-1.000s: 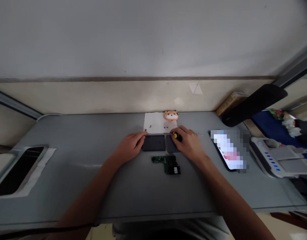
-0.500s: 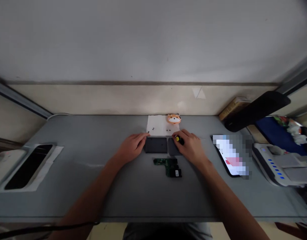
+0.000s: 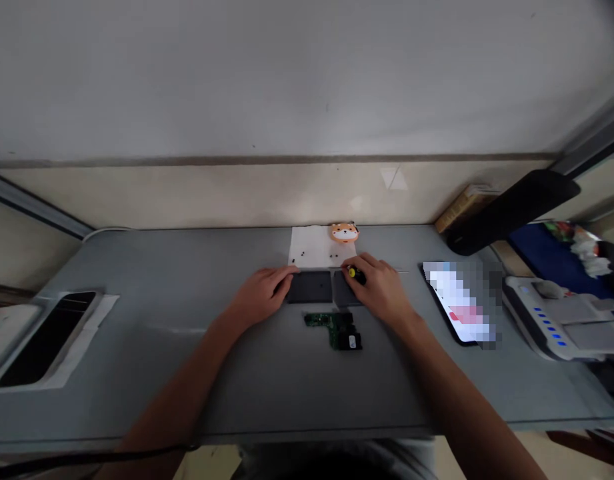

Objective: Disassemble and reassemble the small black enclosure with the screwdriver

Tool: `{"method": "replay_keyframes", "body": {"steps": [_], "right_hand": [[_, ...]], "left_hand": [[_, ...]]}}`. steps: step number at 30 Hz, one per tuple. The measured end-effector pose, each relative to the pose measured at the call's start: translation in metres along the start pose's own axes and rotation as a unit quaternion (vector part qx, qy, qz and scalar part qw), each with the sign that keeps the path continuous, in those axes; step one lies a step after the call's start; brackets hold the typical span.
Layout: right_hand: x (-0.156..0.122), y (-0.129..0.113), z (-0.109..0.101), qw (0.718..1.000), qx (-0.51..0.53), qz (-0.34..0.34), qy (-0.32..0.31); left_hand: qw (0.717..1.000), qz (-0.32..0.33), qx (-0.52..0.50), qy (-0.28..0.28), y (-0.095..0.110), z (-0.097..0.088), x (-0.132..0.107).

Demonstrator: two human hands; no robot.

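A dark, shallow rectangular casing half (image 3: 311, 287) lies flat on the grey table. At its left edge is my left hand (image 3: 264, 291), closed, with thumb and forefinger gripping that side. A second dark panel (image 3: 345, 289) lies just right of the casing half, partly covered by my right hand (image 3: 379, 287). That hand is closed around a screwdriver (image 3: 357, 274) with a black and yellow handle; its thin shaft points right. Nearer me lies a green circuit board (image 3: 333, 324) with black parts. Behind the casing, several tiny dark screws rest on white paper (image 3: 313, 243).
An orange and white animal-face item (image 3: 345, 232) sits on the paper's back right. To the right are a lit phone (image 3: 454, 303), a black cylinder (image 3: 511, 212), a book (image 3: 467, 207) and a white device with blue buttons (image 3: 541, 317). A dark phone (image 3: 49, 339) lies far left.
The whole view has shifted slightly as my head moved. Both hands keep their places at the casing half and the panel, and the screwdriver stays in my right hand.
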State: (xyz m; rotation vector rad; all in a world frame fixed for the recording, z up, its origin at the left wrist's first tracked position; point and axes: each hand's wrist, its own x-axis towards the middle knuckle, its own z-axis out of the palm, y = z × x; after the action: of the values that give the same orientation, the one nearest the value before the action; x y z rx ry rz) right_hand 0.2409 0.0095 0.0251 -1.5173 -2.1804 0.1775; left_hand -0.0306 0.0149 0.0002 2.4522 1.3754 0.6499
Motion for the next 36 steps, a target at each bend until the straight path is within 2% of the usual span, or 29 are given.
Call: {"method": "replay_keyframes", "body": {"steps": [18,25,28,33,36], "right_hand": [[0.002,-0.001,-0.003,1.0,-0.008,0.023,-0.02],[0.004,-0.001,-0.009,0.998,-0.015,0.04,-0.039],[0.004,0.0,-0.014,0.999,-0.012,0.018,-0.023],[-0.015,-0.012,-0.033,0.995,0.023,-0.045,0.087],[-0.041,-0.023,-0.037,0.993,0.039,-0.096,0.048]], "left_hand": [[0.999,0.023,-0.038,0.003,0.005,0.006,0.001],[0.999,-0.003,-0.045,0.002,0.008,0.005,0.002],[0.999,-0.042,-0.033,0.005,0.01,0.002,0.003],[0.996,-0.087,0.001,0.004,0.009,-0.005,0.005],[0.996,-0.08,0.007,-0.038,0.007,-0.01,0.006]]}}
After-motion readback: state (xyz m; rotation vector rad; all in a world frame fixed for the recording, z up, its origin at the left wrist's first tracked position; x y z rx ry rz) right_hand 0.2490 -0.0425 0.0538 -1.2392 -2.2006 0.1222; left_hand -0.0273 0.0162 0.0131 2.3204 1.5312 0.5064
